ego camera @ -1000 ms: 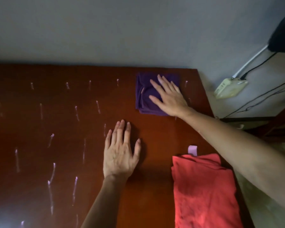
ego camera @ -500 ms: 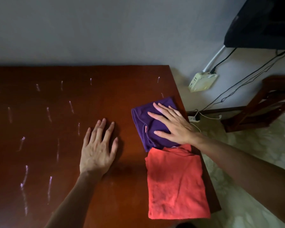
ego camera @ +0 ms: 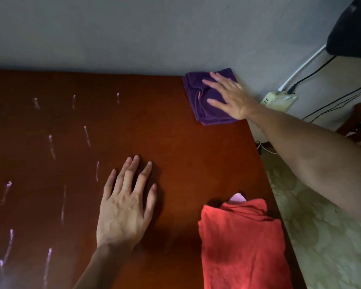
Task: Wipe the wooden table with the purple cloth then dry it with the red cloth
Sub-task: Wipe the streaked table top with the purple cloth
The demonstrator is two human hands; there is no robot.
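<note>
The folded purple cloth [ego camera: 198,97] lies at the far right corner of the dark wooden table [ego camera: 175,147], against the wall. My right hand [ego camera: 229,97] presses flat on it, fingers spread. Flat on the bare wood near the middle rests my left hand [ego camera: 127,205], fingers apart, holding nothing. The folded red cloth [ego camera: 242,245] sits at the table's near right edge, a small pink tag poking out at its top.
Several pale wet streaks [ego camera: 51,147] mark the left half of the table. A grey wall [ego camera: 133,32] runs behind the table. Right of the table are a white power strip [ego camera: 278,100] with cables, a dark object at top right and patterned floor [ego camera: 325,247].
My right hand has slid the purple cloth away from the red cloth, back up the right side to the far corner. My left hand stays flat on the table.
</note>
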